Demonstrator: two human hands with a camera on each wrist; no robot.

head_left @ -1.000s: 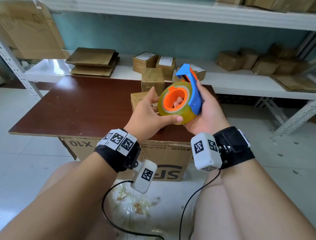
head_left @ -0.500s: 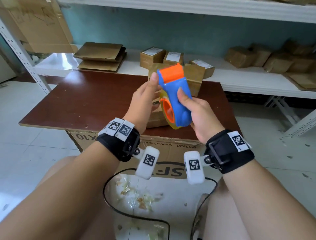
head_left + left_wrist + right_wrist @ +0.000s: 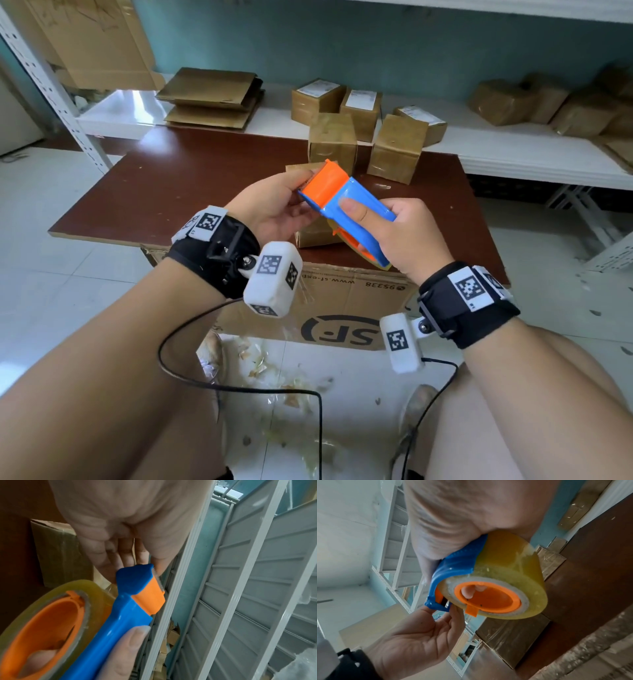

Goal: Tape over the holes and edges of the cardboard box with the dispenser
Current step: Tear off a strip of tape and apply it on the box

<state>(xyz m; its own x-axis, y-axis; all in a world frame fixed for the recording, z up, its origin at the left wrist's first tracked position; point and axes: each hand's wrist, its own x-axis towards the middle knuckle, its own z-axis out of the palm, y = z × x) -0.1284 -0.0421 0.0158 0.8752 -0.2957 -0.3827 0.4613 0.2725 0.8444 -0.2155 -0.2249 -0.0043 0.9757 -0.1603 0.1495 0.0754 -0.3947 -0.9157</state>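
Observation:
My right hand (image 3: 394, 236) grips the blue and orange tape dispenser (image 3: 352, 198), thumb flat on its blue back and fingers through the orange core (image 3: 488, 599). The yellowish tape roll (image 3: 513, 574) hangs under the hand. The fingers and thumb of my left hand (image 3: 303, 192) pinch the orange cutter head (image 3: 149, 599) at the serrated end. A small cardboard box (image 3: 315, 236), wrapped in clear tape, lies on the brown table (image 3: 188, 178) right below both hands, mostly hidden by them.
Two more small boxes (image 3: 332, 144) (image 3: 397, 147) stand behind on the table. The white shelf holds labelled boxes (image 3: 318, 99), flattened cardboard (image 3: 212, 99) and wrapped parcels (image 3: 513, 99). A big carton (image 3: 342, 308) supports the table; tape scraps (image 3: 274, 377) litter the floor.
The dispenser has turned from roll-facing-me to lying flatter, head pointing up and left. My left hand has moved from the roll's side to the cutter head.

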